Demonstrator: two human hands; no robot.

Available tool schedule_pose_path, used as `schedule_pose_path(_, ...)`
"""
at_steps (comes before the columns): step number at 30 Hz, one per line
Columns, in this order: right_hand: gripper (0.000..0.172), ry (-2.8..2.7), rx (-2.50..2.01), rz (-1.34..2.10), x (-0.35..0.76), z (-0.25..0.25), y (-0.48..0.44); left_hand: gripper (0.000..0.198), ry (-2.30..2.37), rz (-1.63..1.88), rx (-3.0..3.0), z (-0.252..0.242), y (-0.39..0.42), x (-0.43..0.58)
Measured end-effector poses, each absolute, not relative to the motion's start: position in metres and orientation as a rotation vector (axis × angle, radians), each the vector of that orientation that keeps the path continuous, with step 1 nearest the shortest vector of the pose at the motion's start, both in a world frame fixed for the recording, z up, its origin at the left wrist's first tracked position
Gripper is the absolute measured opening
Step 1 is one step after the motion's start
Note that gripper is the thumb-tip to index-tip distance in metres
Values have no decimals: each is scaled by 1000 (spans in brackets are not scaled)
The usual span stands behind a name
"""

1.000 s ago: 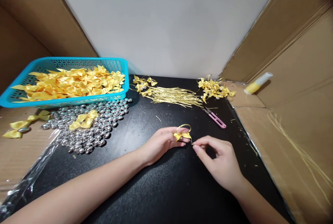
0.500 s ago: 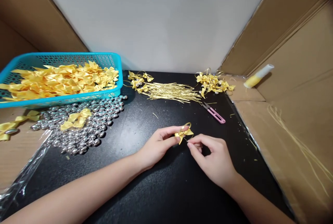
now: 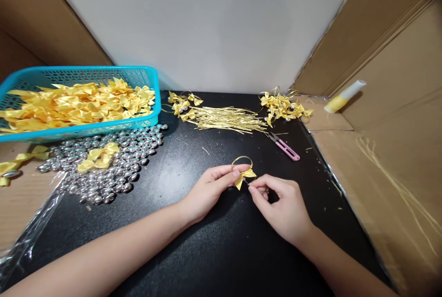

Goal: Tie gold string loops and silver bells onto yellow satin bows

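Observation:
Between the thumb and fingers of my left hand (image 3: 212,189) is a small yellow ribbon bow (image 3: 246,175). A loop of gold cord (image 3: 242,158) rises above the bow. My right hand (image 3: 281,205) is closed in a pinch just to the right, with thumb and forefinger together on a thin end of the cord beneath the bow. A small shiny bead seems to sit at the bow's centre, partly hidden. Beyond the hands lie a pile of cut gold cords (image 3: 228,119) and pink-handled thread snips (image 3: 285,147).
A blue basket (image 3: 158,103) full of yellow bows stands at the left. In front of it spread many silver beads (image 3: 103,186) with loose bows on top. Bows with cord loops (image 3: 285,107) lie at the back right, near a cardboard wall and a yellow-and-white tube (image 3: 345,96).
The gold loop above the bow now stands taller and rounder. My left thumb has shifted slightly up on the bow. My right hand keeps its pinch in nearly the same place.

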State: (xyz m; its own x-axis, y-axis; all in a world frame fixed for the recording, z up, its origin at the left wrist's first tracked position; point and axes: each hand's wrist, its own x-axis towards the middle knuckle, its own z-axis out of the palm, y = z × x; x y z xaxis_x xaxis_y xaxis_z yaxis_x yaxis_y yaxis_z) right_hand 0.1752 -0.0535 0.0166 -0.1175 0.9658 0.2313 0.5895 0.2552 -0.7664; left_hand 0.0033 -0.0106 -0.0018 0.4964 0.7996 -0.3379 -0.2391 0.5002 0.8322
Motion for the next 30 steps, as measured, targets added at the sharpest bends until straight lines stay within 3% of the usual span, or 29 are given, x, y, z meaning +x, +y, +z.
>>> schedule_pose_path(30,18,-1770,-1432,688,172,17,-53,32,790,698,827,-7,-10,2)
